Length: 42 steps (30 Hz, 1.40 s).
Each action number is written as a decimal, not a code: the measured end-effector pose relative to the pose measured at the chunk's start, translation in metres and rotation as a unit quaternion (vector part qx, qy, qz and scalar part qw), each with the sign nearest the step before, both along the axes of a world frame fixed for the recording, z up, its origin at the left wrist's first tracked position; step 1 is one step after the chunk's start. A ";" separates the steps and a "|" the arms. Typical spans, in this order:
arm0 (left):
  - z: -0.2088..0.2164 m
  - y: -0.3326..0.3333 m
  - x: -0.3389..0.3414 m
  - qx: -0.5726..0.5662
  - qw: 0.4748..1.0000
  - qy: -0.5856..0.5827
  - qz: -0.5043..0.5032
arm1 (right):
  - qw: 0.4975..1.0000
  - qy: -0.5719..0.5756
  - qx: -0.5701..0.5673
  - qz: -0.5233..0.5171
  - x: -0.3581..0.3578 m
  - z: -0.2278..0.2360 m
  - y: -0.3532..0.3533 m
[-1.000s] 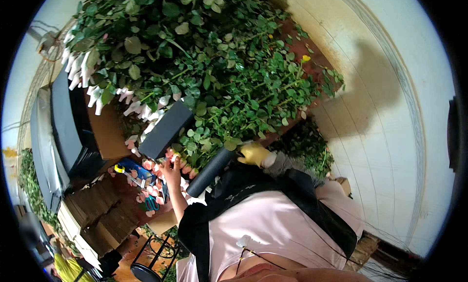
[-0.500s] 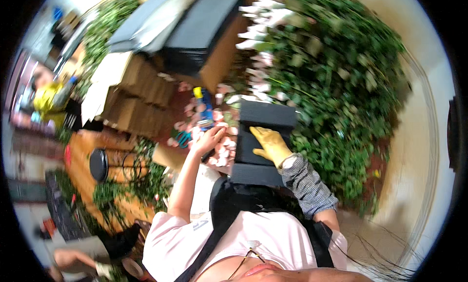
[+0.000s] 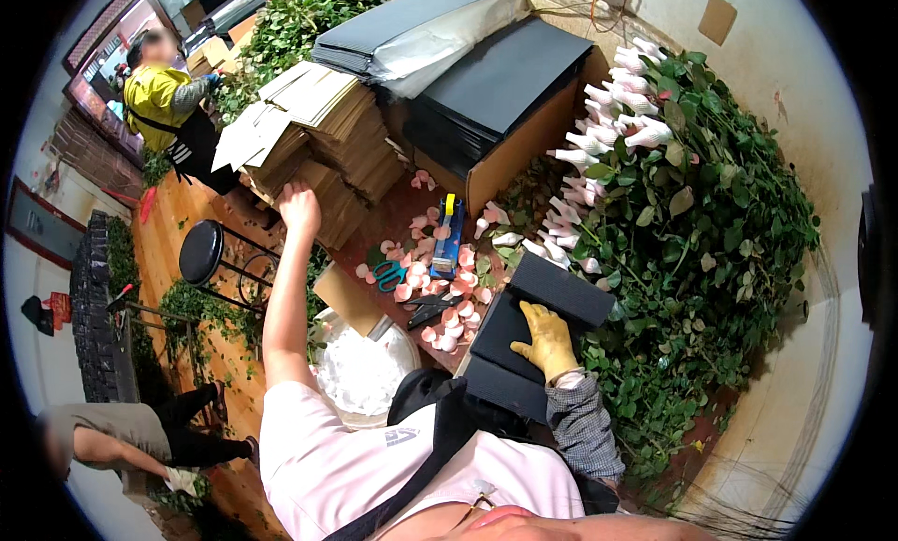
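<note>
"Where were the hands?"

"The bare left hand (image 3: 299,207) was at the uneven stack of brown cardboard sheets (image 3: 348,153); I couldn't tell whether it gripped any. The yellow-gloved right hand (image 3: 545,340) lay loosely spread on the black trough-shaped rest (image 3: 496,331)."

"Any risk?"

"A hard tug might have toppled the stack over the reddish-brown desk's (image 3: 377,237) edge. Pink petals (image 3: 450,343) left little open room between."

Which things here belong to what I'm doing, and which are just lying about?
Probably in use: black stand under your right hand; cardboard stack at your left hand; perhaps leafy stems.
Apparently lying about: loose petals, scissors, tape dispenser.
</note>
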<state>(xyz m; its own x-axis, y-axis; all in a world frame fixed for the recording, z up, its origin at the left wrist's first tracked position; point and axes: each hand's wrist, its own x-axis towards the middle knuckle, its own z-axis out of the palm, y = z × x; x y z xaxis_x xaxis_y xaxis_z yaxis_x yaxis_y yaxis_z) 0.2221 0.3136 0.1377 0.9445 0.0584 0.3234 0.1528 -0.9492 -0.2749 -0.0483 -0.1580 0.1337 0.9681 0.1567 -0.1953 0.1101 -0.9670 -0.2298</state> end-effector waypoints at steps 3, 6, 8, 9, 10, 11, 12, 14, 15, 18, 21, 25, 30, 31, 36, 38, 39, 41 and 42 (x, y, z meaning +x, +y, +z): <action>0.006 -0.005 0.002 -0.032 0.999 -0.004 -0.042 | 0.999 -0.022 0.030 -0.004 -0.002 -0.010 -0.005; 0.021 0.012 0.002 -0.187 0.981 0.053 -0.028 | 0.998 -0.037 0.048 0.001 -0.006 -0.014 -0.008; 0.024 0.028 0.005 -0.259 0.963 0.066 -0.026 | 0.997 -0.048 0.058 -0.001 -0.007 -0.014 -0.008; 0.020 0.043 0.009 -0.269 0.958 0.074 -0.062 | 0.997 -0.053 0.064 -0.005 -0.009 -0.013 -0.007; 0.017 0.055 0.013 -0.277 0.952 0.083 -0.099 | 0.996 -0.060 0.066 0.001 -0.009 -0.016 -0.008; 0.019 0.053 0.018 -0.255 0.958 0.091 -0.091 | 0.996 -0.065 0.066 0.001 -0.008 -0.020 -0.011; 0.021 0.050 0.019 -0.232 0.964 0.099 -0.082 | 0.995 -0.067 0.068 0.001 -0.008 -0.023 -0.012; 0.025 0.054 0.013 -0.202 0.975 0.074 -0.053 | 0.997 -0.053 0.064 0.000 -0.007 -0.018 -0.009; 0.043 0.029 0.004 -0.185 0.979 0.077 -0.032 | 0.996 -0.067 0.059 -0.004 -0.010 -0.021 -0.012; 0.044 0.044 -0.003 -0.160 0.987 0.029 -0.013 | 0.994 -0.076 0.077 -0.005 -0.013 -0.015 -0.006; 0.037 0.029 -0.016 -0.178 0.983 -0.001 -0.047 | 0.994 -0.073 0.086 -0.003 -0.017 -0.012 -0.002; 0.048 -0.101 -0.102 -0.537 0.794 0.236 -0.160 | 0.990 -0.111 0.085 -0.024 -0.022 -0.026 -0.015; -0.015 -0.211 -0.173 -0.709 0.355 0.598 -0.118 | 0.997 -0.068 0.020 -0.006 -0.016 -0.019 -0.003; -0.035 -0.226 -0.170 -0.705 0.366 0.598 -0.107 | 0.994 -0.098 0.043 0.016 -0.015 -0.026 -0.005; -0.104 -0.299 -0.194 -0.611 0.608 0.433 -0.263 | 0.952 -0.131 0.272 0.060 -0.026 -0.060 -0.061; -0.110 -0.292 -0.197 -0.471 0.760 0.300 -0.332 | 0.921 0.139 0.361 -0.046 -0.026 -0.025 -0.069; -0.111 -0.293 -0.198 -0.482 0.754 0.300 -0.330 | 0.943 0.080 0.323 -0.026 -0.028 -0.011 -0.065; -0.120 -0.287 -0.190 -0.506 0.734 0.309 -0.330 | 0.923 -0.126 0.363 0.019 -0.027 -0.013 -0.046; -0.104 -0.296 -0.192 -0.489 0.728 0.323 -0.355 | 0.945 -0.152 0.290 0.007 -0.025 -0.029 -0.043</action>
<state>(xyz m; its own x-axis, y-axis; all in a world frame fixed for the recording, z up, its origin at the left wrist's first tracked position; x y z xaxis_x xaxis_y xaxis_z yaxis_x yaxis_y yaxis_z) 0.0297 0.0173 0.0333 0.7850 -0.6155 -0.0707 -0.3336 -0.5161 0.7889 -0.0728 -0.2014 0.1046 0.9628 0.1653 0.2137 0.2679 -0.6861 -0.6764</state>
